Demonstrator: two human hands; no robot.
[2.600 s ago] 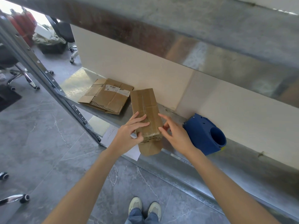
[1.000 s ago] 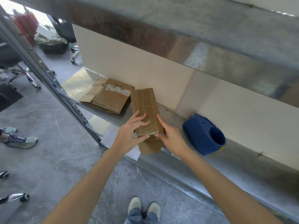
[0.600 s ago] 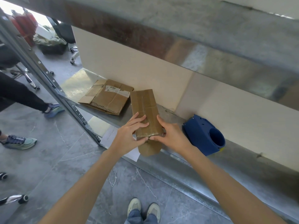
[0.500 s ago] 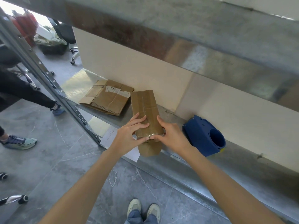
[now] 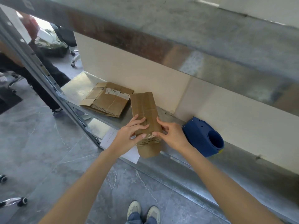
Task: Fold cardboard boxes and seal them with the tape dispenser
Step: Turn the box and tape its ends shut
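A narrow brown cardboard box (image 5: 144,107) lies on the metal shelf (image 5: 202,160), its near flap hanging over the front edge. My left hand (image 5: 129,135) grips its near left corner, fingers across the taped top and thumb on the end face. My right hand (image 5: 171,135) holds the near right corner, fingers along the side and thumb on the clear tape at the end. The blue tape dispenser (image 5: 203,137) lies on the shelf just right of my right hand.
A stack of flattened cardboard boxes (image 5: 108,99) lies on the shelf to the left. A slanted metal upright (image 5: 48,78) stands at the shelf's left end. Another person's legs (image 5: 40,84) are behind it. A white paper (image 5: 111,138) hangs under the shelf edge.
Both thumbs have shifted toward each other on the taped near end of the box. The box has barely moved. A person has walked in behind the upright on the left.
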